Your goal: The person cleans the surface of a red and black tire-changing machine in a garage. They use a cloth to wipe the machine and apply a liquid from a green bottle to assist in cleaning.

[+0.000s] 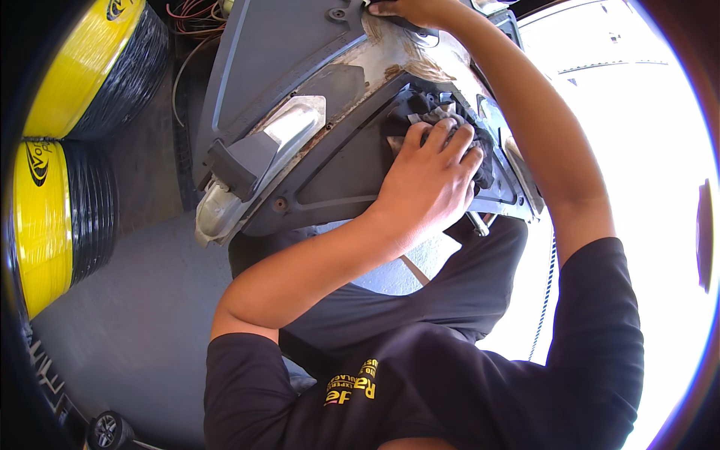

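My left hand presses with curled fingers on a crumpled dark cloth against a triangular dark grey panel. This panel is part of a larger worn metal and plastic assembly, which bears brown smears. My right hand reaches to the far end of the assembly, beside the edge of a large grey panel. Something dark lies under its palm, and the picture's top edge partly cuts it off. Whether it grips anything cannot be told. A bare metal bracket juts out at the left, beside a dark grey plastic piece.
Plastic-wrapped black and yellow rolls stand at the left. Thin reddish wires lie beyond them. My legs are beneath the assembly's near edge. A small wheel shows at the lower left. Bright glare fills the right side.
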Demonstrator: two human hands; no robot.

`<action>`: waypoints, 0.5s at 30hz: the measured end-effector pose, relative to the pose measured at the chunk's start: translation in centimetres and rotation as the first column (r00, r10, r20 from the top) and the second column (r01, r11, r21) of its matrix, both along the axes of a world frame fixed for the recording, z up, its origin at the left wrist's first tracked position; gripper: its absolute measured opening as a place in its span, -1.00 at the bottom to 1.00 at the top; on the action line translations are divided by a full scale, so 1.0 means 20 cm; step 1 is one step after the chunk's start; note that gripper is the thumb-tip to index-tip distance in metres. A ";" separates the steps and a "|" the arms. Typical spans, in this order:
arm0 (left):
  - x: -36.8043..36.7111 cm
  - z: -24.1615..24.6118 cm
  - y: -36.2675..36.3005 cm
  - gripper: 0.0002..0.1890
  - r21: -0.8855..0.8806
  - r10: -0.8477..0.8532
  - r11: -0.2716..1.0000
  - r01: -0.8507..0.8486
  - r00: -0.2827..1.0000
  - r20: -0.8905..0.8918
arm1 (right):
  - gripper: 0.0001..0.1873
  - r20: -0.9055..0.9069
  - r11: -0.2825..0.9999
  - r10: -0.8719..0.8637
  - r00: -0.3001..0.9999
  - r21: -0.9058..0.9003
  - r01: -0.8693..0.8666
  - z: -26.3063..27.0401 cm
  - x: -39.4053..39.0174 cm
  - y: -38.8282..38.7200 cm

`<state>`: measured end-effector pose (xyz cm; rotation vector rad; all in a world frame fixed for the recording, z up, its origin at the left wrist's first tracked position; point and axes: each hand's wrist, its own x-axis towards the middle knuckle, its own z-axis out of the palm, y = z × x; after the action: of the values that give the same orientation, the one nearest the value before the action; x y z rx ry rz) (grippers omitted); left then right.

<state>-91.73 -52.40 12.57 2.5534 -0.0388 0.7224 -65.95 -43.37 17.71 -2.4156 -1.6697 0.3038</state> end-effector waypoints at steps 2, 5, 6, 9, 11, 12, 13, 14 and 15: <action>0.00 0.00 0.00 -0.58 -0.009 -0.007 1.000 0.007 1.000 -0.009 | -0.48 -0.031 0.984 0.161 0.986 -0.071 -0.163 0.00 0.02 -0.02; 0.00 0.00 0.00 -0.58 -0.010 0.006 1.000 -0.006 1.000 -0.007 | -0.55 0.012 0.973 0.208 0.978 -0.103 -0.206 0.04 0.05 -0.02; 0.00 0.00 0.00 -0.58 0.000 0.003 1.000 -0.003 1.000 -0.002 | -0.57 0.037 0.976 0.209 0.977 -0.065 -0.206 0.06 0.05 -0.01; 0.01 0.01 0.00 -0.58 -0.003 -0.011 1.000 0.010 1.000 -0.014 | -0.57 -0.025 0.993 0.107 0.994 -0.047 -0.108 0.07 0.02 0.01; 0.01 0.00 0.00 -0.58 -0.003 0.004 1.000 -0.004 1.000 0.002 | -0.54 0.006 0.991 0.128 0.992 -0.035 -0.128 0.06 -0.01 0.00; 0.01 0.00 0.00 -0.58 -0.012 -0.006 1.000 0.006 1.000 -0.011 | -0.54 -0.012 0.986 0.167 0.986 -0.022 -0.167 0.05 -0.02 -0.04; 0.01 0.00 0.00 -0.58 -0.004 0.004 1.000 -0.004 1.000 0.003 | -0.54 -0.023 0.977 0.212 0.977 -0.006 -0.213 0.06 -0.03 -0.06; 0.01 0.00 0.00 -0.58 -0.001 0.009 1.000 -0.009 1.000 0.002 | -0.54 -0.096 0.971 0.200 0.975 -0.112 -0.211 0.06 -0.03 -0.11; 0.00 -0.01 -0.01 -0.58 -0.004 0.013 1.000 -0.013 1.000 0.005 | -0.57 -0.068 0.966 0.218 0.974 -0.130 -0.225 0.07 -0.03 -0.12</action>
<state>-91.66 -52.50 12.43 2.5504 -0.0229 0.7331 -66.58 -45.72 19.12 -2.2905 -1.9583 0.5273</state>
